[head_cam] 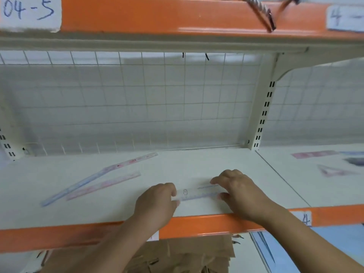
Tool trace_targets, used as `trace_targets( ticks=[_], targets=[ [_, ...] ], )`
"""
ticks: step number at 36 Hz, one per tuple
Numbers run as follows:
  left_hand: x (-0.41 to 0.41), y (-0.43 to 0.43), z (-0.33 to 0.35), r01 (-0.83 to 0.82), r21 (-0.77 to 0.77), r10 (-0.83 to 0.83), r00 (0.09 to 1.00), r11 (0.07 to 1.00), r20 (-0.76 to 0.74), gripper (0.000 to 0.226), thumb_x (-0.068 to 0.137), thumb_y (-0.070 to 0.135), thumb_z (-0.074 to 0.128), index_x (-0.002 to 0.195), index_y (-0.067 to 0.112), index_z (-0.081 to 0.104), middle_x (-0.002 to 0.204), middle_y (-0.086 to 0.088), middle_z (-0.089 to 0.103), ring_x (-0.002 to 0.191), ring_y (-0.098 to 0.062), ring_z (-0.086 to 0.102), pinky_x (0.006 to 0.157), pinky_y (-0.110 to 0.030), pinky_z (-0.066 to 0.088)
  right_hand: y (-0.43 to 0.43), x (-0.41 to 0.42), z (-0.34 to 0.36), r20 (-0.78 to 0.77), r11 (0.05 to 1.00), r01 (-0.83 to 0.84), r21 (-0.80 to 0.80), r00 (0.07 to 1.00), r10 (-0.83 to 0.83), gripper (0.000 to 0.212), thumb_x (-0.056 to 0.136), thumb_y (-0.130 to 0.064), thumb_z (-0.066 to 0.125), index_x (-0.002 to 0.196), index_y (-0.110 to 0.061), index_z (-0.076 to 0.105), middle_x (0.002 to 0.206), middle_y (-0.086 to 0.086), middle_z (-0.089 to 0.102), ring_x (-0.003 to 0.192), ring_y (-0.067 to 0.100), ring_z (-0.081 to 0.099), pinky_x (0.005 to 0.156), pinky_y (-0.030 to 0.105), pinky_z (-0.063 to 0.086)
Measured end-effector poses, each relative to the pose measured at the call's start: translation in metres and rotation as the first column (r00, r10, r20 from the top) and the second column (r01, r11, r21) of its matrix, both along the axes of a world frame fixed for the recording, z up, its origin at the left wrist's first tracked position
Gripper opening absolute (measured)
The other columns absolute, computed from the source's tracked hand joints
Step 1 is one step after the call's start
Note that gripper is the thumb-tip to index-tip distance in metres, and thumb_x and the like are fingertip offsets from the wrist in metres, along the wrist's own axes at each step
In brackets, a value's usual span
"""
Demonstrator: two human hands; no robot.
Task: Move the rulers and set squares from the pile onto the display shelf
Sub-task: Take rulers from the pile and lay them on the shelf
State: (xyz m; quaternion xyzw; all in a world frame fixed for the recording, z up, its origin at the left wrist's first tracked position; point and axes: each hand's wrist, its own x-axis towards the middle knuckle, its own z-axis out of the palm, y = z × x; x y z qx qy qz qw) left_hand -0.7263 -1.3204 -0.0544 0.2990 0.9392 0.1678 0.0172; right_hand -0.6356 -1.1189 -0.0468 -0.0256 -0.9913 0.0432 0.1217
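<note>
A short clear ruler (197,194), a flat strip of see-through plastic with faint blue markings and an oval hole near its left end, lay lengthwise between both hands near the front of the display shelf (197,164). Whether it touched the board or hung just above it could not be told.

The left hand (157,201) pinched the ruler's left end, fingers curled over the far edge and thumb on the near edge. The right hand (240,192) grasped the right end the same way, fingertips bent over the far side and thumb tucked against the near side.

The shelf was a smooth, matte off-white board with a glossy orange front lip. To the left, well apart from the hands, lay a long slim blue ruler (72,189) and, just beside it, a pink ruler (104,186), both translucent and set at a slant. A paler strip with red marks (134,160) ran on from the blue one's far end; the blur hid whether they were joined.

Behind stood a white wire grid (137,95) of thin square mesh and a cream metal post (264,111) punched with paired slots. A paper label (27,10) handwritten "04-5" was stuck on the upper orange rail. On the neighbouring board to the right lay a blurred pink triangular set square (332,171). Brown cardboard (187,253) showed below the shelf.
</note>
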Motion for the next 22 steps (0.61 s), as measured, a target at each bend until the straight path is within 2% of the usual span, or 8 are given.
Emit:
trace_targets(
  ticks=[2,4,12,17,22],
  targets=[
    [0.005,0.008,0.0,0.015,-0.016,-0.015,1.0,1.0,-0.023,0.013,0.096,0.029,0.049,0.103,0.024,0.058,0.103,0.007,0.061,0.09,-0.013,0.053,0.077,-0.027,0.046,0.008,0.011,0.001,0.012,0.999,0.033,0.007,0.999,-0.033,0.042,0.093,-0.024,0.052,0.134,-0.028,0.048,0.129,-0.005,0.052,0.119,0.018,0.044,0.099,0.027,0.036],
    [0.009,0.017,0.001,0.031,-0.019,-0.032,0.999,0.999,-0.038,0.013,0.096,0.025,0.046,0.099,0.024,0.059,0.103,0.007,0.062,0.094,-0.015,0.057,0.078,-0.029,0.047,0.015,0.022,0.002,0.01,0.998,0.065,0.009,0.998,-0.065,0.042,0.092,-0.025,0.053,0.134,-0.029,0.048,0.129,-0.005,0.052,0.119,0.017,0.044,0.099,0.027,0.036],
    [0.04,0.069,0.008,0.132,-0.02,-0.133,0.989,0.991,-0.07,0.017,0.098,0.031,0.043,0.097,0.023,0.059,0.107,0.006,0.063,0.102,-0.016,0.057,0.083,-0.029,0.047,0.058,0.072,0.009,-0.023,0.987,0.153,-0.042,0.988,-0.154,0.043,0.093,-0.022,0.054,0.135,-0.027,0.048,0.131,-0.005,0.051,0.119,0.017,0.044,0.099,0.026,0.036],
    [0.072,0.12,0.009,0.177,-0.017,-0.178,0.981,0.984,-0.071,0.017,0.097,0.033,0.044,0.094,0.023,0.057,0.107,0.007,0.062,0.101,-0.016,0.056,0.083,-0.029,0.046,0.103,0.117,0.011,-0.022,0.979,0.203,-0.032,0.979,-0.204,0.043,0.093,-0.024,0.053,0.136,-0.028,0.046,0.13,-0.005,0.051,0.118,0.017,0.044,0.097,0.026,0.037],
    [0.117,0.179,0.007,0.216,-0.034,-0.218,0.974,0.976,-0.057,0.019,0.096,0.035,0.045,0.099,0.023,0.059,0.111,0.006,0.062,0.106,-0.015,0.055,0.084,-0.028,0.045,0.155,0.17,0.014,0.006,0.972,0.236,-0.014,0.972,-0.236,0.043,0.092,-0.022,0.051,0.134,-0.027,0.048,0.128,-0.003,0.052,0.116,0.02,0.045,0.096,0.029,0.037]
  ],
)
